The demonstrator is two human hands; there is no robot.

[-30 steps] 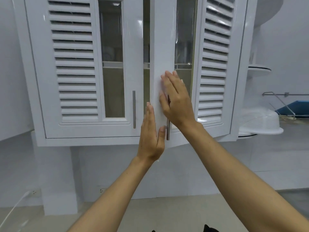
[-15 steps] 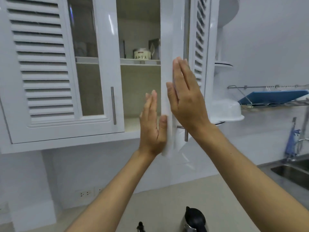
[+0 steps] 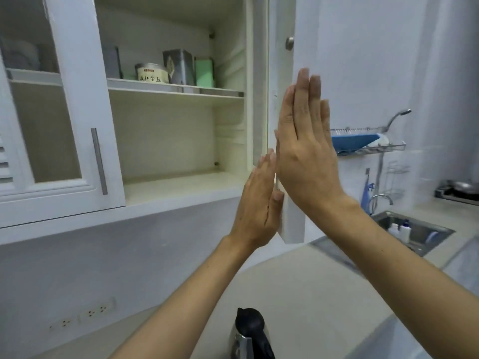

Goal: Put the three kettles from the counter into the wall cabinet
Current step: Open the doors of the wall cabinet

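Flat hands on an open cabinet door

We press our left hand [image 3: 260, 200] and right hand [image 3: 307, 149], fingers straight and together, against either face of the door [image 3: 282, 60] at frame centre; one kettle [image 3: 250, 335] stands on the counter [image 3: 311, 294] at the bottom edge, well below both hands, and the cabinet [image 3: 181, 187] gapes at left.

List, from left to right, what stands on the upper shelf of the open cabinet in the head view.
Grey box → round tin with lettering → tall grey tin → green box.
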